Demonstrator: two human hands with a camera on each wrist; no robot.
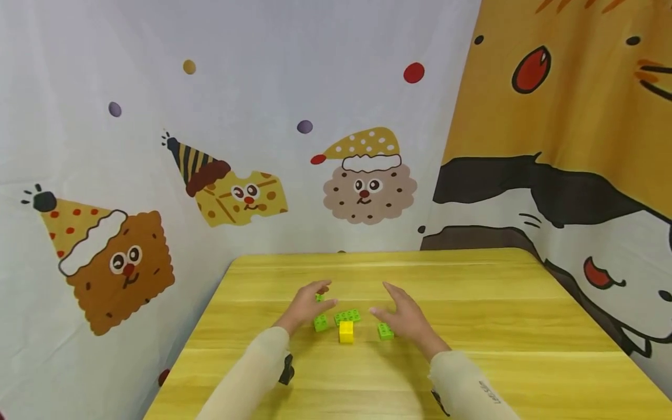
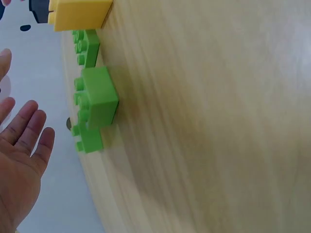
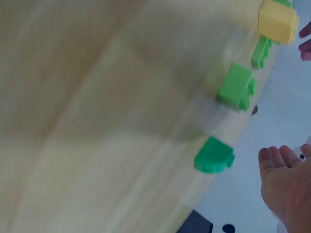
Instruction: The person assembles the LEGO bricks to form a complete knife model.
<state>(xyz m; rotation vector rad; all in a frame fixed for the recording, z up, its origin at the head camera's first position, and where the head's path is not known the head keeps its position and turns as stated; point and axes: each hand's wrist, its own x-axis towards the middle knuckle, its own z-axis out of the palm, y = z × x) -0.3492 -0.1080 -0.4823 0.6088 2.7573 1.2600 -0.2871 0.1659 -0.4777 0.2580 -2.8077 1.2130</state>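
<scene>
My left hand (image 1: 308,303) hovers over the table at the left of a small group of toy building blocks, its fingers spread and holding nothing. Opposite it, my right hand (image 1: 406,318) is held with thumb and fingers apart, also with nothing in it. Between them stand a yellow block (image 1: 346,331) and a longer green block (image 1: 347,317) just behind it. One green block (image 1: 321,322) sits beside the left hand; another green block (image 1: 385,331) is partly covered by the right hand. In the right wrist view a darker green rounded block (image 3: 214,156) lies near that hand.
The blocks rest on a wood-grain table (image 1: 336,385). Beyond its far edge hangs a white cloth (image 1: 252,70) printed with cartoon snacks, and a cloth with large cartoon animals (image 1: 593,128) hangs at the right. Another green block (image 1: 319,297) shows behind the left fingers.
</scene>
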